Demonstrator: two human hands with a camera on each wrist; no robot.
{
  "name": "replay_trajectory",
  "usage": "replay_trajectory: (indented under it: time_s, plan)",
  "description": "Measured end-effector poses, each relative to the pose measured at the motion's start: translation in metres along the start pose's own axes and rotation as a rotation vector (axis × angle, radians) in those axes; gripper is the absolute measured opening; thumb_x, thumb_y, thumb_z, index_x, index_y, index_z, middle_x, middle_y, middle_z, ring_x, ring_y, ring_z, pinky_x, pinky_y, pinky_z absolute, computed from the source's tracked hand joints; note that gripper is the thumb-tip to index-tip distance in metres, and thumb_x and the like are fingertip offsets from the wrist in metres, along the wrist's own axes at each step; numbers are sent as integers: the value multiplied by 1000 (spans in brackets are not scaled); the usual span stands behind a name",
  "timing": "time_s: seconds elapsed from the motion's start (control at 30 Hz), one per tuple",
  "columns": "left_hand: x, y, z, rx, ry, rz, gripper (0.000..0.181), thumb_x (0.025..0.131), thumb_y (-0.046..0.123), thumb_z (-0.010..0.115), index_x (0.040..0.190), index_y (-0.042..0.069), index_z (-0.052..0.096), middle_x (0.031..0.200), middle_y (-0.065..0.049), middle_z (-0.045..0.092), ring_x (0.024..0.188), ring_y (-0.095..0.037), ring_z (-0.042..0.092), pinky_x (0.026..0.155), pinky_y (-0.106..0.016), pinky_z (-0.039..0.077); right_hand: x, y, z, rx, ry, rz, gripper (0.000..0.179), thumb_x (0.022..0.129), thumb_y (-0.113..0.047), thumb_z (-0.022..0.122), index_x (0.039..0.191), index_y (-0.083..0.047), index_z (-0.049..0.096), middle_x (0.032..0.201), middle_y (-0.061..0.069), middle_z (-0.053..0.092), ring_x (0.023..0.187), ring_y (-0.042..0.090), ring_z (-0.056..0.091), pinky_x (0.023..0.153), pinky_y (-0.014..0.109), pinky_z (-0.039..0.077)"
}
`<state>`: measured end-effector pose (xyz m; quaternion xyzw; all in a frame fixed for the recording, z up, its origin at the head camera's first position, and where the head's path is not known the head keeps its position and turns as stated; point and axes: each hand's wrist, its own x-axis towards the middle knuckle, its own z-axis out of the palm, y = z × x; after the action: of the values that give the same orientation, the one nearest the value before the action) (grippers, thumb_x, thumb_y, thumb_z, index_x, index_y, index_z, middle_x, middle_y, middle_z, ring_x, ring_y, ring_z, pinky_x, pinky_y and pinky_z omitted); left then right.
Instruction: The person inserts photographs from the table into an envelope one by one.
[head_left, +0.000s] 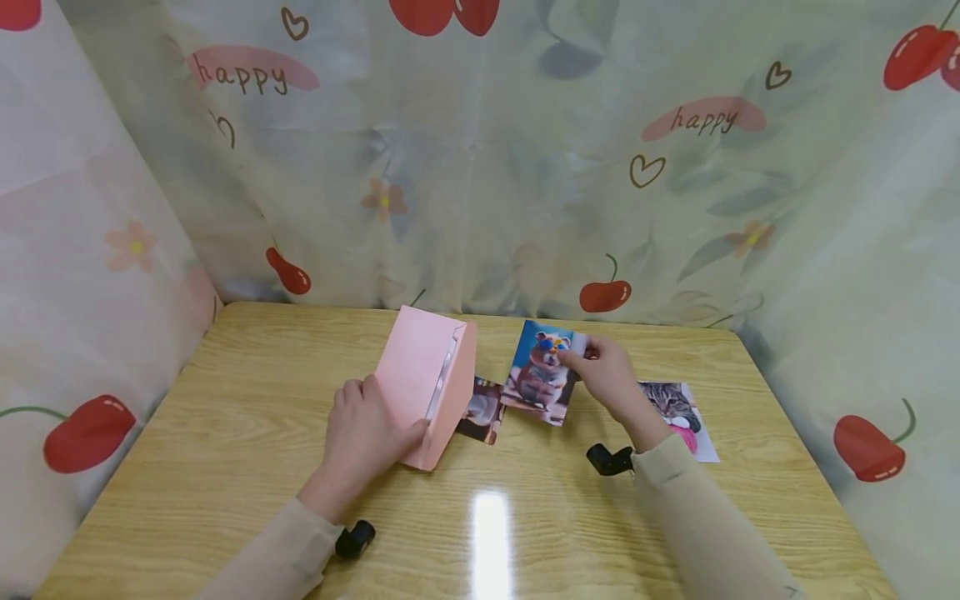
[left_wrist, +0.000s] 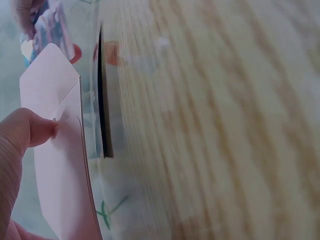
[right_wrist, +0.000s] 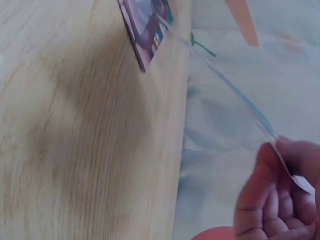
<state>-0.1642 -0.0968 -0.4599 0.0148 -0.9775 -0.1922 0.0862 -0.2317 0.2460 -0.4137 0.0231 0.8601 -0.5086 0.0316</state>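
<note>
My left hand (head_left: 363,429) grips a pink envelope (head_left: 420,358) by its lower part, the thumb lying on its front near the opening. The envelope's flap stands open toward the right. In the left wrist view the thumb (left_wrist: 37,129) presses on the envelope's front (left_wrist: 62,175). My right hand (head_left: 611,375) pinches a photo card (head_left: 536,379) of a furry animal in sunglasses by its right edge, just right of the envelope. This card (right_wrist: 235,92) shows edge-on in the right wrist view, between thumb and fingers. A second picture card (head_left: 486,412) lies between them, partly hidden by the envelope.
A cat picture card (head_left: 678,404) lies on the wooden table (head_left: 247,400) at the right, partly covered by my right forearm. Patterned curtains (head_left: 472,167) hang behind and on both sides. Black wrist devices (head_left: 609,460) stick out at both sleeves.
</note>
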Motion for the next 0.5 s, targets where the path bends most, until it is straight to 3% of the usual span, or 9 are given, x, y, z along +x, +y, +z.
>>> replay_trajectory:
  time_s: [0.23, 0.37, 0.5]
  plan:
    - [1, 4, 0, 4, 9, 16, 98, 64, 64, 72, 120, -11, 45, 109, -26, 47, 98, -37, 45, 80, -49, 42, -3, -11, -1, 169, 137, -23, 46, 91, -41, 66, 115, -2, 60, 103, 14, 58, 84, 23, 61, 71, 28, 51]
    - [1, 8, -1, 8, -7, 14, 98, 64, 64, 73, 121, -11, 45, 110, -26, 47, 98, -37, 44, 80, -49, 41, -7, -23, 7, 278, 164, -66, 48, 90, -40, 67, 115, 0, 59, 102, 15, 58, 81, 22, 63, 72, 28, 53]
    - [1, 13, -3, 21, -24, 13, 100, 64, 65, 72, 123, -11, 43, 111, -26, 46, 100, -38, 44, 83, -50, 40, -11, -32, 19, 300, 163, -118, 43, 90, -37, 68, 112, 0, 60, 100, 14, 60, 78, 23, 62, 70, 30, 53]
